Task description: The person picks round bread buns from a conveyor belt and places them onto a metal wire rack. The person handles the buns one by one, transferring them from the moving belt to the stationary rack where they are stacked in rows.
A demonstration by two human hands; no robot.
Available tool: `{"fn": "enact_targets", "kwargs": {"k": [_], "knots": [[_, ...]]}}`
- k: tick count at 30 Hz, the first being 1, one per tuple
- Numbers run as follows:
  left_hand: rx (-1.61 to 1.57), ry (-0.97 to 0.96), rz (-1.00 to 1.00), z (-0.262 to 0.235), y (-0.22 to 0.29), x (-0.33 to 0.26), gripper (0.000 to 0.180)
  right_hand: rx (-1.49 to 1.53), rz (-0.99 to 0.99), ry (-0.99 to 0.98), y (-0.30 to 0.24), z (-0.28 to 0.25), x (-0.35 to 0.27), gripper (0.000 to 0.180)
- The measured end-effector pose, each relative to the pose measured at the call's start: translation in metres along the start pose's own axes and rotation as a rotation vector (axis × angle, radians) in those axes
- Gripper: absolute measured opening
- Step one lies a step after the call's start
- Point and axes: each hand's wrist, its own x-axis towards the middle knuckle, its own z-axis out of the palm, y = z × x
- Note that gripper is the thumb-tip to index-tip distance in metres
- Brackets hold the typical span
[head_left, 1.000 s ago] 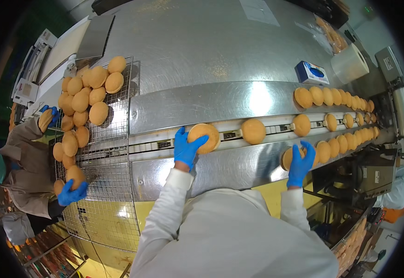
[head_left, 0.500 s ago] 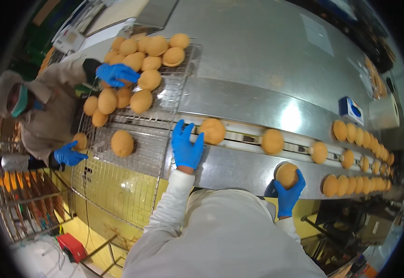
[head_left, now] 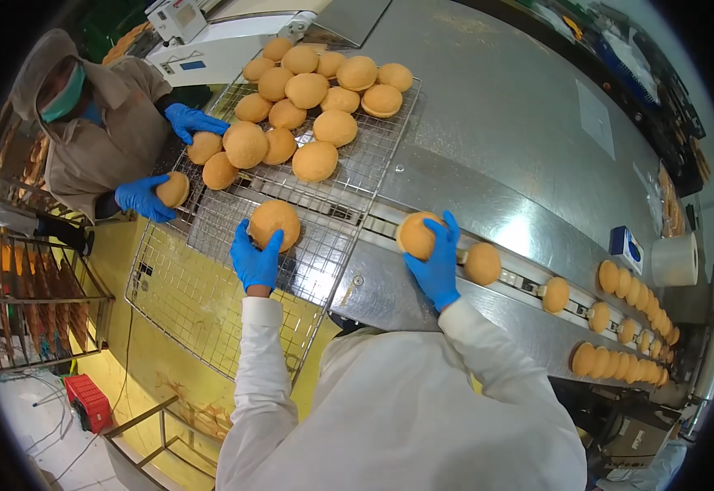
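Observation:
Over the wire rack (head_left: 226,327), my left hand (head_left: 255,260) grips a round golden bun (head_left: 275,224) from its near side, thumb and fingers around it. To the right, at the left end of the narrow conveyor (head_left: 380,227), my right hand (head_left: 436,268) is closed on another bun (head_left: 414,235); its fingers hide the bun's right side. Both hands wear blue gloves. Just right of my right hand, a bun (head_left: 482,263) sits on the conveyor, with several more in a line beyond it.
Many buns (head_left: 306,90) cover the far part of the rack. Left, a co-worker's gloved hand (head_left: 146,198) holds a bun, the other touches one. Rows of buns (head_left: 583,358) flank the conveyor at right. A blue box (head_left: 625,248) and white roll (head_left: 674,260) stand far right.
My left hand has moved left from the conveyor's end onto the bun on the rack. My right hand has moved left from the table's near edge to the conveyor. The view has shifted left.

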Motion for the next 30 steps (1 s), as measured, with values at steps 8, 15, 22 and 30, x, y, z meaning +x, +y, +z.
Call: {"fn": "enact_targets", "kwargs": {"k": [8,15,22,30], "knots": [[-0.8,-0.407,-0.025,0.022,0.029,-0.019,0.074,0.346,0.239,-0.17,-0.03,-0.005,-0.008,0.072],[-0.099,-0.365,0.593,0.087,0.068,0.049,0.057,0.953,0.587,-0.226,-0.045,-0.007,-0.011,0.066],[0.16,-0.262,0.4,0.131,0.055,0.089,0.077,0.725,0.611,0.031,-0.004,0.003,0.011,0.057],[-0.333,-0.362,0.102,0.115,0.056,0.061,0.1,0.461,0.419,0.107,-0.032,0.003,0.019,0.058]]}}
